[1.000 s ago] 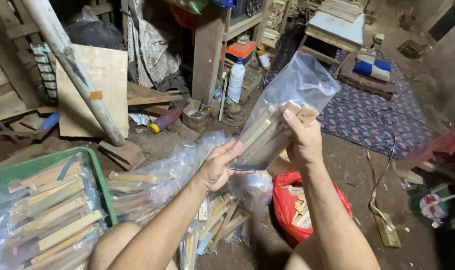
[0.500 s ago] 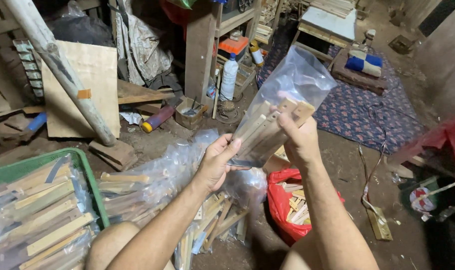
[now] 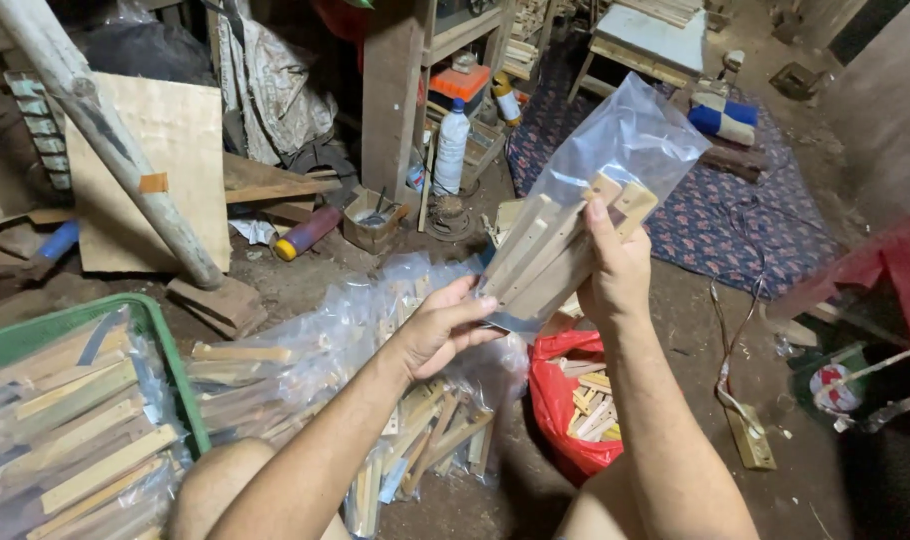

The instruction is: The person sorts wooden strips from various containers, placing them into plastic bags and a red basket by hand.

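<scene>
The two hands hold up a clear plastic bag [image 3: 615,150] with flat wood sticks [image 3: 555,255] inside it. The bag is up in the air, in front of the person, above the dirt floor [image 3: 675,330]. The right hand [image 3: 615,275] is closed around the top part of the sticks, with the thumb pressed on the bag. The left hand [image 3: 440,330] is at the bottom of the bag. Its fingers are spread a little and they touch the bottom ends of the sticks, holding them from below.

Under the hands lies a pile of more clear bags [image 3: 325,350] full of wood sticks. Just beside that pile is a red bag [image 3: 565,400] with small wood bits in it. On the left is a green basket [image 3: 165,340] with more packed sticks. Farther away stand a white bottle [image 3: 451,150], a flat wood board [image 3: 165,170] and a thick gray pole [image 3: 105,140] that leans on the board. A blue patterned rug [image 3: 735,220] lies on the right
</scene>
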